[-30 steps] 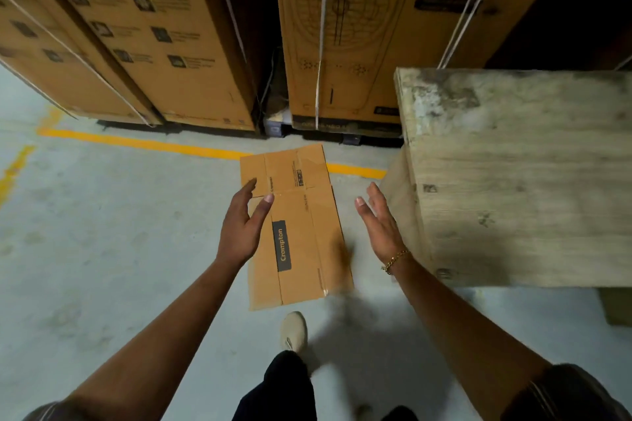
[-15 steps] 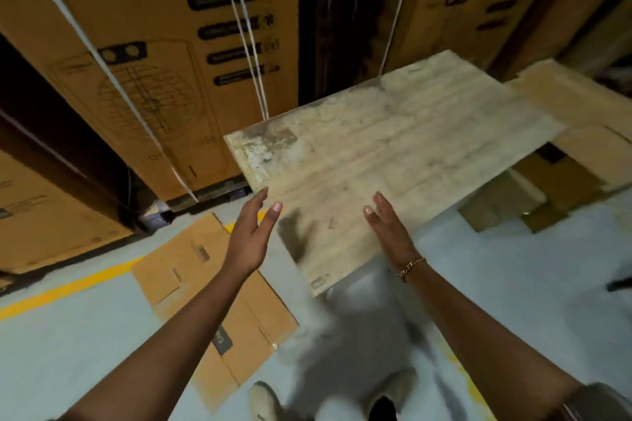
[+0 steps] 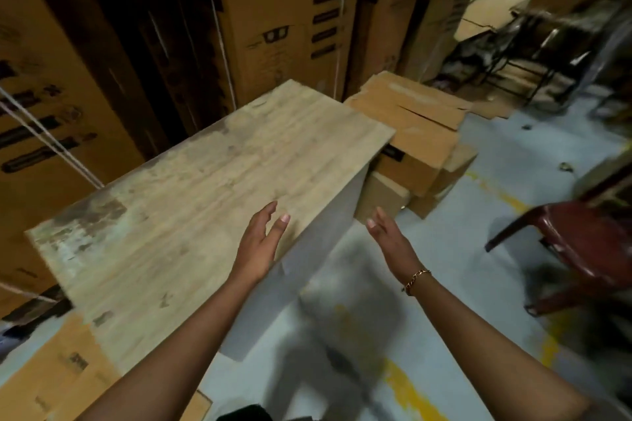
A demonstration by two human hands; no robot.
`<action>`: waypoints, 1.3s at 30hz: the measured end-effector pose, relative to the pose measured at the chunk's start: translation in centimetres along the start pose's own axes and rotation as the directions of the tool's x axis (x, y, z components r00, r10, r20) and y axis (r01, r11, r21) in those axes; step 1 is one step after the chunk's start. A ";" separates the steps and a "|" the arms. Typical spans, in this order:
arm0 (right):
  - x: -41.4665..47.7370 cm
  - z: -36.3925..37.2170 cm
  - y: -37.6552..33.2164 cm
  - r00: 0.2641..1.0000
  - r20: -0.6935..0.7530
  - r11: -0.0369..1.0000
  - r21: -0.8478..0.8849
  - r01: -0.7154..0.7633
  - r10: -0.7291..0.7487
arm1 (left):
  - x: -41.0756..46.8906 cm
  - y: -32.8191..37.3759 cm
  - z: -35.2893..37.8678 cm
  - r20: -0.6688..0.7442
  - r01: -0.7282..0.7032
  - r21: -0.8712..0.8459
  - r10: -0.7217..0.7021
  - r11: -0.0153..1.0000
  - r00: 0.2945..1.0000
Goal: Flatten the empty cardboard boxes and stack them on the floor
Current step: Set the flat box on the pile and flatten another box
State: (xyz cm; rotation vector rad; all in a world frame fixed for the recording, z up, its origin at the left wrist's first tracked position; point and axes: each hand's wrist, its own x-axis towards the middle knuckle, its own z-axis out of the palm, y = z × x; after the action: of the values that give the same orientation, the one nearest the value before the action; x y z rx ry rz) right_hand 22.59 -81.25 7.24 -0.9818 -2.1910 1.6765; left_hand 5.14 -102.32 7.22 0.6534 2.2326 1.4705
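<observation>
Looking down from the head view, I hold both arms out ahead of me with the palms turned toward each other. My left hand [image 3: 258,243] has its fingers straight and slightly spread and grips nothing. It lies over the near edge of the wooden table [image 3: 191,195], and I cannot tell whether it touches the top. My right hand [image 3: 390,243] is likewise slack and holds nothing, with its fingers extended. It hangs over the floor [image 3: 478,270] just beside the table's right corner, and a gold bracelet [image 3: 415,278] sits on its wrist. One flattened cardboard box [image 3: 61,376] lies on the floor at the lower left, its far part hidden under the table and my left forearm crossing over its near part. Several cardboard boxes [image 3: 417,133] are piled on the floor at the table's far right end, touching one another; the upper ones look partly collapsed, with loose flaps. The view is too blurred to count them. A worn yellow line [image 3: 403,383] runs across the floor below my right forearm. A dark red chair [image 3: 581,243] stands at the right, well apart from the table. Tall printed cartons [image 3: 284,20] stand behind the table, with white straps [image 3: 51,143] running across the left ones.
</observation>
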 end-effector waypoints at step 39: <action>52.0 -51.1 10.2 0.945 0.268 0.963 -0.240 -0.124 0.189 | 43.5 16.6 53.0 -0.025 0.370 -0.205 -0.383 0.906 0.923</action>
State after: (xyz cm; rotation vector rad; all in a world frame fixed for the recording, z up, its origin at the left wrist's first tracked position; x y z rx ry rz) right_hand 14.67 -8.21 3.16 -1.0472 -2.5977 1.7729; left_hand 1.67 -32.29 -0.08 0.1001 2.0735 1.4965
